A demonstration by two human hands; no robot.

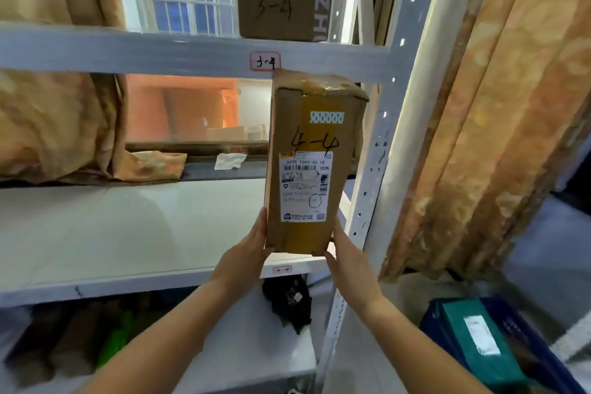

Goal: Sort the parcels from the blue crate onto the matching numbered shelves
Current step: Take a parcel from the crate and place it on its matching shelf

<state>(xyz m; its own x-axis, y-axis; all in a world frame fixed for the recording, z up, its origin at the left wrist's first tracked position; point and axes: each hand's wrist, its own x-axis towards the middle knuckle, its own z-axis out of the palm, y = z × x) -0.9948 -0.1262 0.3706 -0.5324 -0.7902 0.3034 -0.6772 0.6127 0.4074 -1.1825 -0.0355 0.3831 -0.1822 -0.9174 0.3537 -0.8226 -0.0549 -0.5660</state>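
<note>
A tall brown cardboard parcel (311,163) marked "4-4" in black pen, with a white shipping label on its face, stands upright in front of the white shelf (128,233). My left hand (249,246) presses its lower left side and my right hand (343,253) holds its lower right corner, fingers curled under the bottom edge. The shelf beam above carries a tag reading "3-4" (264,61). A small tag (282,269) sits on the shelf's front edge below the parcel; its number is unreadable. The blue crate (524,349) sits on the floor at lower right.
A brown box marked "3-21" (281,6) stands on the upper shelf. A teal parcel (479,339) lies in the crate. A black bundle (291,301) sits on the lower shelf. Orange curtains (489,125) hang to the right of the upright post (377,150).
</note>
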